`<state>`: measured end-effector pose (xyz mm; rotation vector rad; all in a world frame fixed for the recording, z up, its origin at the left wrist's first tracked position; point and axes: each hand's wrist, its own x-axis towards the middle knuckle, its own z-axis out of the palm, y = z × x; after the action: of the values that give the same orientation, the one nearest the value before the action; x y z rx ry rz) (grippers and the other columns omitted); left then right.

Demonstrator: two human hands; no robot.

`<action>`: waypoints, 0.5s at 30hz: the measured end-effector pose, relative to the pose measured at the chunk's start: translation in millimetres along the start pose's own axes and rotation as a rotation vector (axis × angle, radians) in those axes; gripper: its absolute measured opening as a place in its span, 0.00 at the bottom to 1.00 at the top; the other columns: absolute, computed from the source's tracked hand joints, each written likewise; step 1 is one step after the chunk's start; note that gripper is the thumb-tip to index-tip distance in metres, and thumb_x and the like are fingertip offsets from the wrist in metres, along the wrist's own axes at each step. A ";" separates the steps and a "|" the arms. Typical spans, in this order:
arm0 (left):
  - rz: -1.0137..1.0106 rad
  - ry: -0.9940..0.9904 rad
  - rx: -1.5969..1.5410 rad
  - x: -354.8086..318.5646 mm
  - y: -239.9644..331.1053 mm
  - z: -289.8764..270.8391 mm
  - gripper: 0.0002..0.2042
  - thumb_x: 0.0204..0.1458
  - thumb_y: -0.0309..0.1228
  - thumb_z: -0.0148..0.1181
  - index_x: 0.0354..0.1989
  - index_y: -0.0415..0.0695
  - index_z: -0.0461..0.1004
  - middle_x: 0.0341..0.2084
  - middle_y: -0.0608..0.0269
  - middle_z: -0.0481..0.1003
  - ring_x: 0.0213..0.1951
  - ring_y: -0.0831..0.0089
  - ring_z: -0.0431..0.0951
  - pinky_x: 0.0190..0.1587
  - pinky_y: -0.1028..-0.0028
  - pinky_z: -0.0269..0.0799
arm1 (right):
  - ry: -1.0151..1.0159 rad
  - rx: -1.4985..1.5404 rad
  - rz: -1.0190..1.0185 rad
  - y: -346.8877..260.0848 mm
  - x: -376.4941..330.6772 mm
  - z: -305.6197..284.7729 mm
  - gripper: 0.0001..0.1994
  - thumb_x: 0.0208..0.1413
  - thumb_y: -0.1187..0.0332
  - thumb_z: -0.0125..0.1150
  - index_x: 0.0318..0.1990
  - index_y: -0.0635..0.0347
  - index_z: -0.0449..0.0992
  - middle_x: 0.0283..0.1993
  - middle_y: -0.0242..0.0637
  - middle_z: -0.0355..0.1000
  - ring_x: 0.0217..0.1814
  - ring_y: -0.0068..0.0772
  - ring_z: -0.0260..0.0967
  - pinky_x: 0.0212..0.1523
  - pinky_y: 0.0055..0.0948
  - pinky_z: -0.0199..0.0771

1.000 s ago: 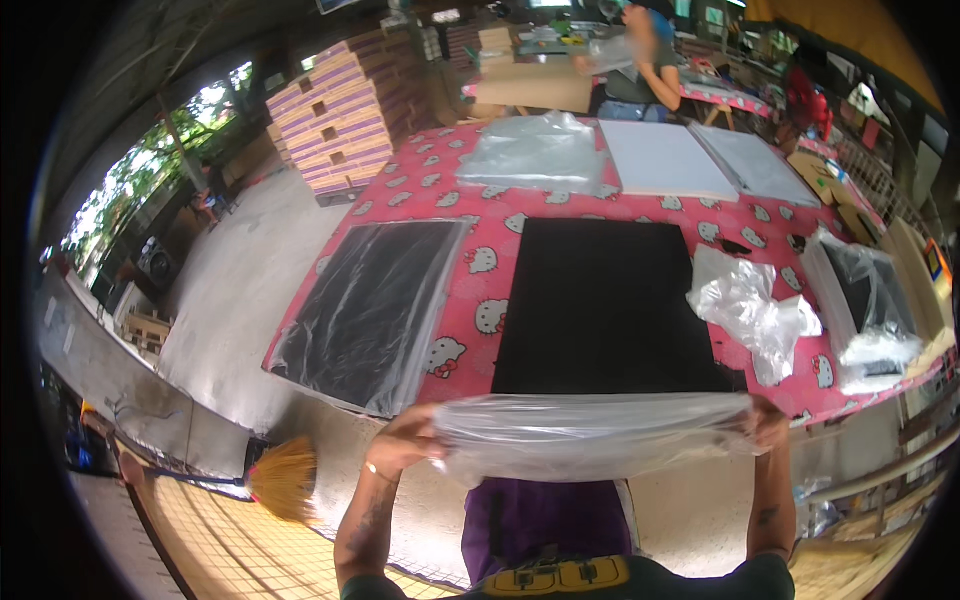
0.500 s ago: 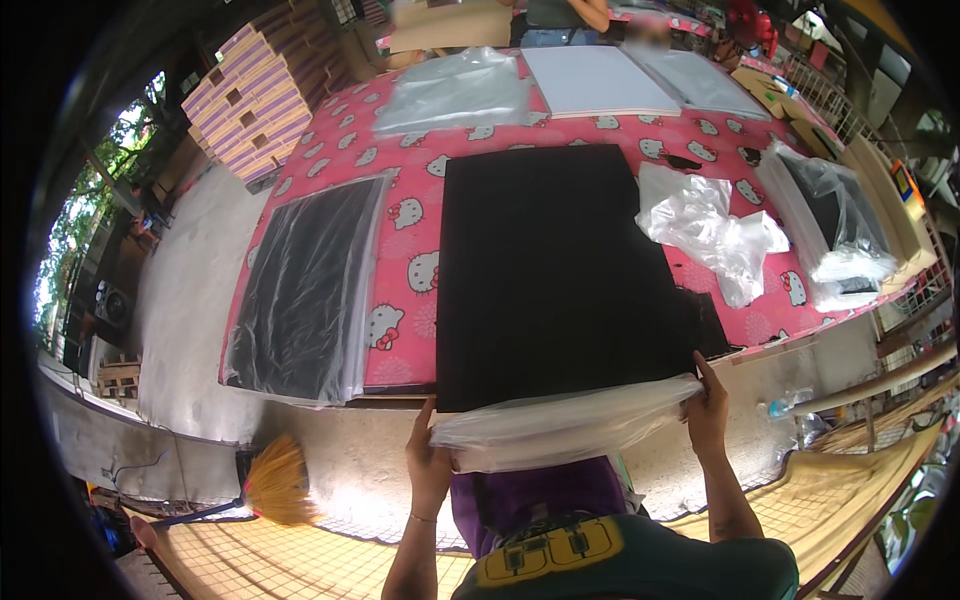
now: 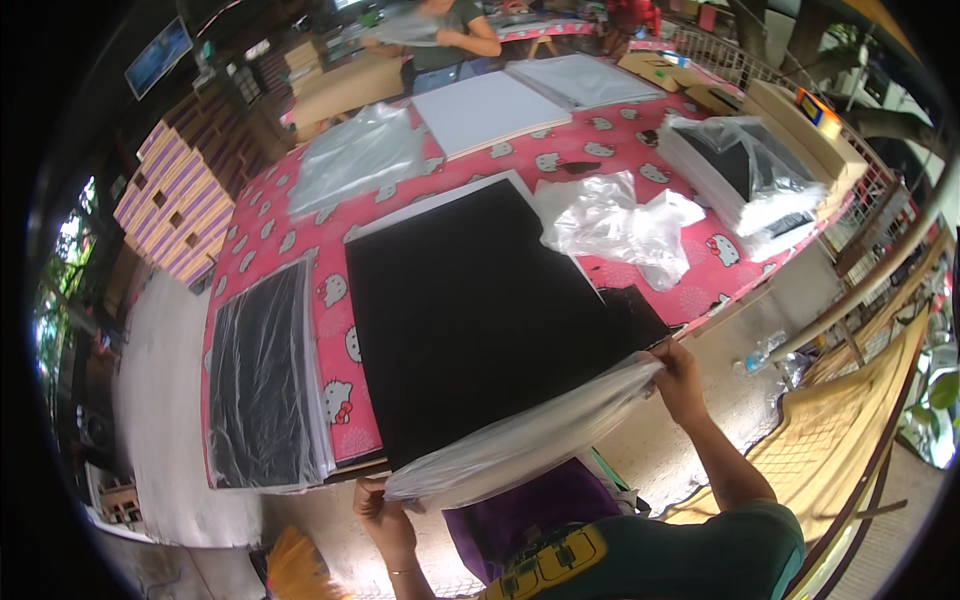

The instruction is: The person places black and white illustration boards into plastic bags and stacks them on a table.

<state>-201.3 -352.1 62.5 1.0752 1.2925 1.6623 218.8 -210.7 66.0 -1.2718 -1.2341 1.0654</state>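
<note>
A large flat black sheet [image 3: 465, 310] lies on the pink patterned table in front of me, and a white edge shows beyond its far side. Bunched clear plastic [image 3: 530, 430], which looks like a bag, runs along the sheet's near edge. At its left end my left hand [image 3: 386, 522] is closed on the plastic, fingers curled. My right hand [image 3: 682, 382] pinches the other end, near the table's front edge. Whether the sheet lies partly inside the plastic, I cannot tell.
Left on the table [image 3: 345, 440] is a plastic-wrapped black stack [image 3: 260, 385]; right are crumpled plastic [image 3: 615, 225] and another wrapped stack [image 3: 745, 175]. White boards [image 3: 490, 110] and clear bags [image 3: 360, 155] lie farther off. A person [image 3: 450, 40] stands opposite, holding plastic. Cartons [image 3: 180, 205] are piled left.
My view has turned, so the scene appears tilted. Both hands keep hold of the plastic. A white edge now shows beyond the black sheet, and the person opposite has come more into view.
</note>
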 end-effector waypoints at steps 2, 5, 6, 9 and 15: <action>-0.065 0.046 -0.154 10.6 11.9 2.1 0.24 0.41 0.16 0.53 0.52 0.35 0.68 0.34 0.55 0.74 0.34 0.72 0.76 0.35 0.75 0.75 | -0.235 0.140 0.011 -15.7 10.4 -12.4 0.09 0.46 0.82 0.55 0.35 0.61 0.68 0.33 0.30 0.71 0.34 0.18 0.68 0.32 0.17 0.66; -0.030 -0.001 -0.275 17.0 34.3 -18.0 0.26 0.49 0.26 0.58 0.59 0.39 0.63 0.43 0.53 0.73 0.44 0.67 0.75 0.50 0.72 0.71 | -0.445 0.298 -0.112 -41.1 25.8 -29.2 0.14 0.49 0.68 0.59 0.44 0.60 0.69 0.38 0.32 0.71 0.43 0.26 0.70 0.42 0.22 0.64; 0.084 0.006 -0.241 16.0 25.7 -47.7 0.27 0.50 0.28 0.58 0.60 0.40 0.61 0.47 0.52 0.71 0.47 0.66 0.74 0.51 0.71 0.70 | -0.428 0.317 -0.247 -61.2 30.7 -29.2 0.17 0.50 0.65 0.59 0.46 0.61 0.69 0.38 0.33 0.71 0.43 0.29 0.70 0.44 0.25 0.65; 0.327 0.420 -0.045 35.2 69.6 -19.5 0.27 0.56 0.39 0.51 0.63 0.40 0.58 0.54 0.51 0.66 0.53 0.63 0.70 0.55 0.67 0.67 | -0.507 0.665 -0.200 -94.7 50.4 -28.3 0.24 0.53 0.58 0.56 0.53 0.65 0.67 0.44 0.36 0.71 0.47 0.36 0.70 0.51 0.35 0.66; 0.684 0.504 0.499 110.2 81.6 -45.2 0.25 0.59 0.44 0.48 0.58 0.37 0.61 0.52 0.51 0.68 0.52 0.61 0.71 0.55 0.62 0.69 | -0.381 1.014 -0.208 -147.1 84.3 38.3 0.12 0.57 0.71 0.54 0.48 0.59 0.70 0.47 0.34 0.73 0.48 0.28 0.71 0.53 0.31 0.69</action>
<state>-288.4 -282.6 154.3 1.5826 1.8689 2.2826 174.6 -130.8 213.9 -0.1667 -0.8399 1.5252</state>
